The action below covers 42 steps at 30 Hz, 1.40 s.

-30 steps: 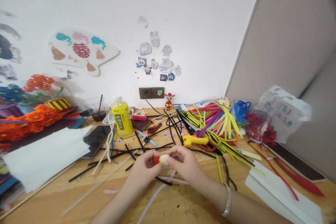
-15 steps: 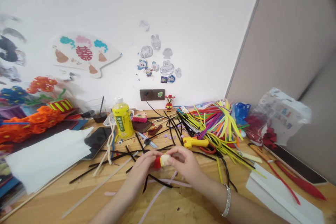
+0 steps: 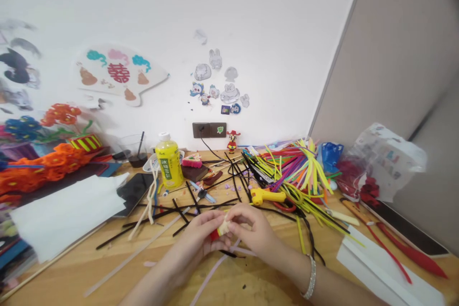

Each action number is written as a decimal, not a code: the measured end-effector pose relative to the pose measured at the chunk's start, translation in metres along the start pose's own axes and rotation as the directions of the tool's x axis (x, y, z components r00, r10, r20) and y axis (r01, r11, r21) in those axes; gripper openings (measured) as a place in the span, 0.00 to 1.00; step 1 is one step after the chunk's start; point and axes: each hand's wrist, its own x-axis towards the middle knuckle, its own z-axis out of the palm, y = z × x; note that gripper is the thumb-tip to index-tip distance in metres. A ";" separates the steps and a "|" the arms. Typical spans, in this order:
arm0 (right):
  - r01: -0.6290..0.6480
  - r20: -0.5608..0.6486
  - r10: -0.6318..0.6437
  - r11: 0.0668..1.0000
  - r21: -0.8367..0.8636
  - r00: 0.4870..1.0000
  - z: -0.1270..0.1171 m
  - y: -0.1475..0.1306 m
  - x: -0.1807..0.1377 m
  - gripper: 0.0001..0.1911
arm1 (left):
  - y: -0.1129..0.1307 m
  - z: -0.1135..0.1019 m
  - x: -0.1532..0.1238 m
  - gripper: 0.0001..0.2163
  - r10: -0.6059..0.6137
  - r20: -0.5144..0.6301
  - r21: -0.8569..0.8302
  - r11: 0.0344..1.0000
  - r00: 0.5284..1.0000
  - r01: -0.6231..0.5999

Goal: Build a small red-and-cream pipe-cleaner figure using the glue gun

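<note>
Between my two hands, above the table's front middle, is a small fuzzy craft piece (image 3: 224, 227), cream on one end with a yellow band and red on the other. My left hand (image 3: 201, 232) is closed around its red end, thumb on top. The fingers of my right hand (image 3: 249, 229) pinch the cream end, and a bracelet circles that wrist. Parts of the piece are hidden by my fingers. Black pipe cleaners (image 3: 179, 213) lie beyond and beneath my hands, and a pale lilac strip (image 3: 211, 275) runs below them.
A yellow glue gun (image 3: 267, 196) lies just beyond my right hand, before a heap of coloured pipe cleaners (image 3: 287, 165). A yellow drink bottle (image 3: 168, 162) stands at the back. White paper (image 3: 68, 213) lies left; folded paper (image 3: 387, 267) and a red-handled tool (image 3: 412, 248) lie right.
My hands have tilted the piece, its cream end turning up, and my right fingers have shifted over that end. My left palm has turned more upward.
</note>
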 end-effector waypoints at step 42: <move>0.129 0.001 -0.131 0.980 -0.150 0.991 -0.017 -0.024 0.008 0.05 | 0.003 -0.002 -0.003 0.15 0.139 0.106 0.255 0.953 0.985 -0.162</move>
